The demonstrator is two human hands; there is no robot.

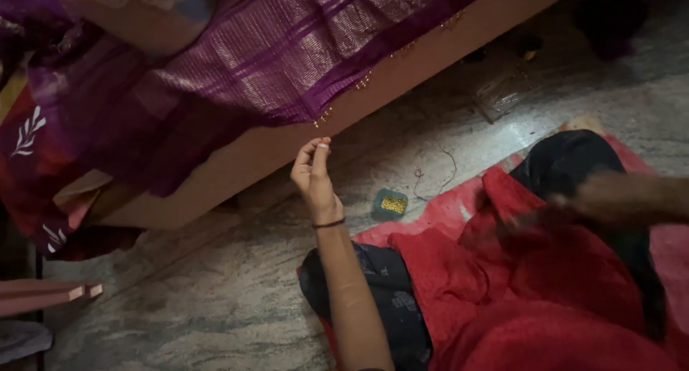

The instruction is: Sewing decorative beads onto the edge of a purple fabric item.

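The left hand (313,176) was raised just below the hem of the purple cloth (287,62), its thumb and forefinger pressed together in a pinch grip, apparently on a thread or needle too fine to make out. The cloth hung over the edge of a wooden bed frame (430,55), with small gold beads (323,116) strung along its hem right above the fingertips. To do this well, the pinch would need to stay firm and the pull run straight from the hem, so the thread did not slacken or snag, as far as could be judged.

The left forearm rose from the lower frame, wrist straight with a dark band round it, fingers pointing up at the beads. The right hand (567,202) was a blur over the red fabric (517,299) on the lap; whether it was spread or clenched could not be told. A small tray of gold beads (391,204) sat on the stone floor (215,306), near the left wrist.
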